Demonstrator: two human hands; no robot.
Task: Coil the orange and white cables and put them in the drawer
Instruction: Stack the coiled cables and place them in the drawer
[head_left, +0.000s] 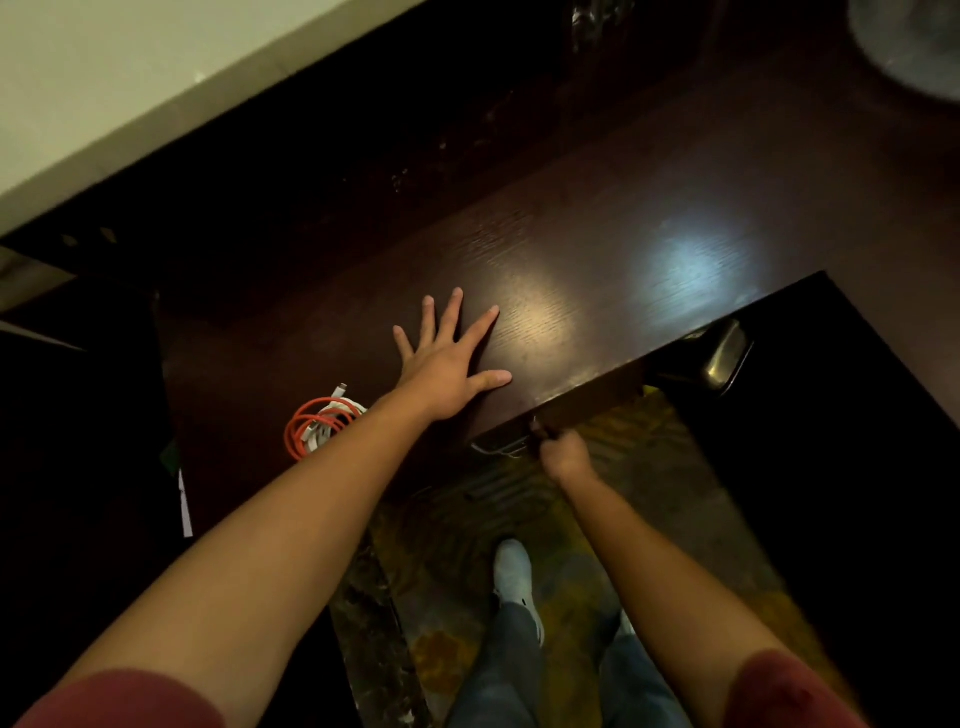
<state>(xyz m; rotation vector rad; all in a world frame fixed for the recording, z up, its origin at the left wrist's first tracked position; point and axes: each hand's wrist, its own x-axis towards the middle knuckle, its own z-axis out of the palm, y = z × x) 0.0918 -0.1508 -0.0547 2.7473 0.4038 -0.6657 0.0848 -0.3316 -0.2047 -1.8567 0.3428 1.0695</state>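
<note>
Orange cable (311, 422) and white cable (332, 415) lie already looped together in one loose bundle on the dark wooden worktop (597, 270), near its front-left corner and just beside the left forearm. One white plug end sticks up out of the coil.

In the head view, the left hand (447, 364) lies flat on the worktop with fingers spread straight, holding nothing. It looks placed there to brace the furniture against a pull. The right hand (563, 454) is curled round something small at the front edge below the worktop, most likely the pull of the drawer (587, 397). The drawer front looks flush or barely out, so I judge it not yet opened. A thin pale wire shows under the edge beside that hand.

Around this, a metallic object (724, 358) sits in the dark recess to the right, too dim to identify. Below are patterned carpet (613, 525), jeans and a pale shoe (511, 571). The person's legs stand close before the drawer front and may limit how far it slides. The left forearm lies beside the bundle, so that hand could take it.
</note>
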